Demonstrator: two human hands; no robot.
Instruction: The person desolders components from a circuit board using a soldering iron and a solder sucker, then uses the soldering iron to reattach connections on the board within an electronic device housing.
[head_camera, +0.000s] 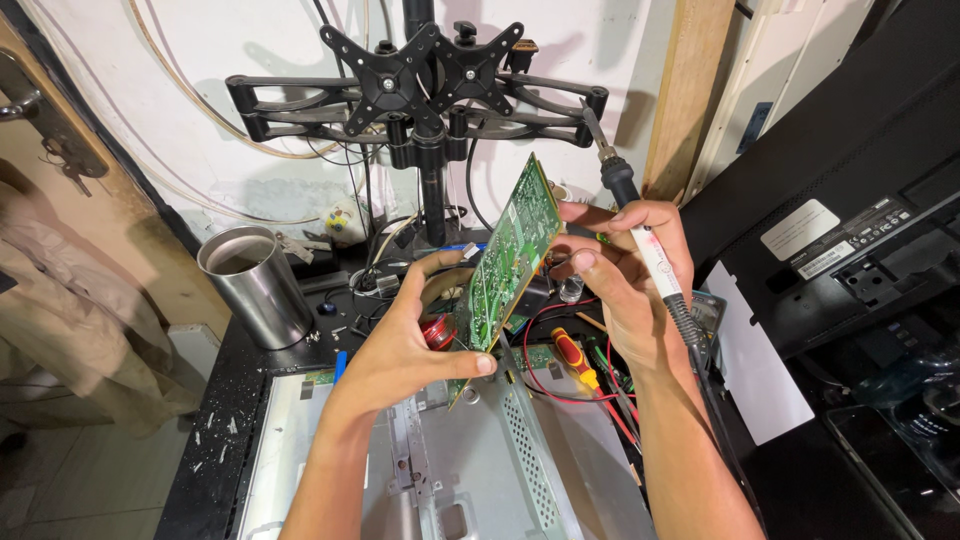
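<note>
We hold green circuit board (510, 255) upright over tabletop (215, 440) centre, left hand (400, 345) fingers grasping lower edge; right hand (625, 275) clenched around soldering iron (640, 235), thumb touching board.

Both forearms are bare from the bottom edge of the picture up to the wrists, with no sleeve or cuff in sight. The left hand (400, 345) and right hand (620, 275) wear no gloves, rings, watch or wristband. Fingernails are short and unpainted.
</note>
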